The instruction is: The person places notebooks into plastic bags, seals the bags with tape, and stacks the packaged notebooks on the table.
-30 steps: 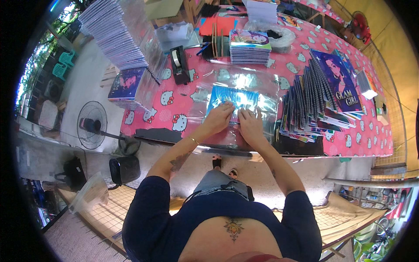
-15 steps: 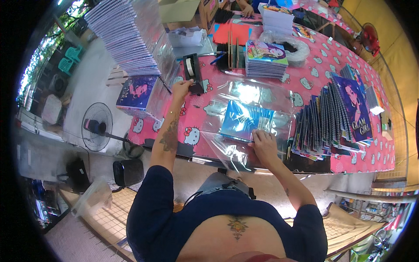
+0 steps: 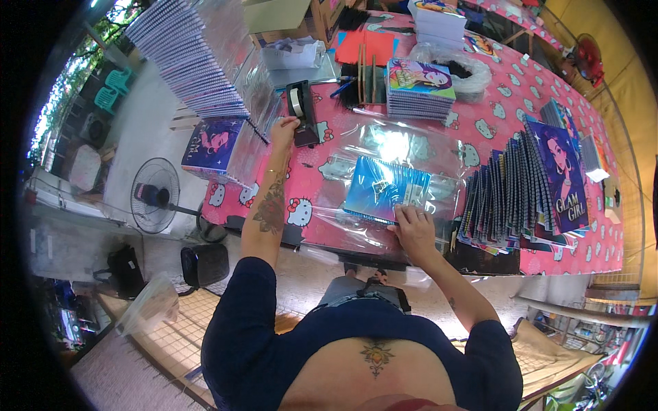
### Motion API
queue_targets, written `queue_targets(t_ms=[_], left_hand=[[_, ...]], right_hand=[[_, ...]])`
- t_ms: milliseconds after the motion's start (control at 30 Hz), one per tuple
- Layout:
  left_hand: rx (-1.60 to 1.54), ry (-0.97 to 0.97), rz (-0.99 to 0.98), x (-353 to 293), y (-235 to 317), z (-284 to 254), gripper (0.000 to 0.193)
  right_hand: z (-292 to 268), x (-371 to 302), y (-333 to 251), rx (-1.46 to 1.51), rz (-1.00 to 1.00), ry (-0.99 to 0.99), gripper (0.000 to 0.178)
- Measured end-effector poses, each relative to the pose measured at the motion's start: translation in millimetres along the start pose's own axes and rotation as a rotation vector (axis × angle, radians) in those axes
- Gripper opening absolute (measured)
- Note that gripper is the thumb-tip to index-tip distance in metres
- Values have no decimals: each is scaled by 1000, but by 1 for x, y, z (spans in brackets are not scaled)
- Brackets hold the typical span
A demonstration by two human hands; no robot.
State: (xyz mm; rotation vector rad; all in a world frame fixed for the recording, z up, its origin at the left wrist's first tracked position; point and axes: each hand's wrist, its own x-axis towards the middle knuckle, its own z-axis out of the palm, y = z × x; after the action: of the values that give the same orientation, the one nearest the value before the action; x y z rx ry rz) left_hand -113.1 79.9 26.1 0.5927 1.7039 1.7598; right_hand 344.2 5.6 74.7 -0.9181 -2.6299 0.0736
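Note:
A blue spiral notebook (image 3: 384, 185) lies on a large clear plastic sheet (image 3: 439, 147) in front of me. My right hand (image 3: 415, 233) rests on its near right edge, fingers stretched out over the cover and plastic. To the left, my left hand (image 3: 284, 130) is at the side of a black tape dispenser (image 3: 308, 131) that carries a roll of tape (image 3: 296, 103). The fingertips are pinched together there; whatever they hold is too small to make out.
Left stands a tall stack of spiral notebooks (image 3: 195, 61). Purple-covered notebooks (image 3: 558, 171) lean in a row at right. Behind the sheet are another notebook stack (image 3: 419, 96), a plastic-wrapped ring (image 3: 473, 79) and a cardboard box (image 3: 288, 20). A fan (image 3: 152, 195) stands left of the table.
My left fingertips have shifted slightly up along the dispenser's side. The plastic's near part has settled lower. My right hand stays on the notebook. Another person's hand at the far edge is out of view.

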Motion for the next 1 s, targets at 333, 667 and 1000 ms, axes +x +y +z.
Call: queue_targets(t_ms=[333, 667, 1000], left_hand=[[-207, 113, 137, -29, -1, 35, 8], [1224, 111, 188, -99, 67, 22, 24], [1105, -487, 248, -275, 36, 158, 40]], right_hand=[[-2, -1, 4, 4, 16, 10, 56], [1, -8, 7, 28, 1, 75, 53], [11, -10, 11, 132, 50, 94, 49]])
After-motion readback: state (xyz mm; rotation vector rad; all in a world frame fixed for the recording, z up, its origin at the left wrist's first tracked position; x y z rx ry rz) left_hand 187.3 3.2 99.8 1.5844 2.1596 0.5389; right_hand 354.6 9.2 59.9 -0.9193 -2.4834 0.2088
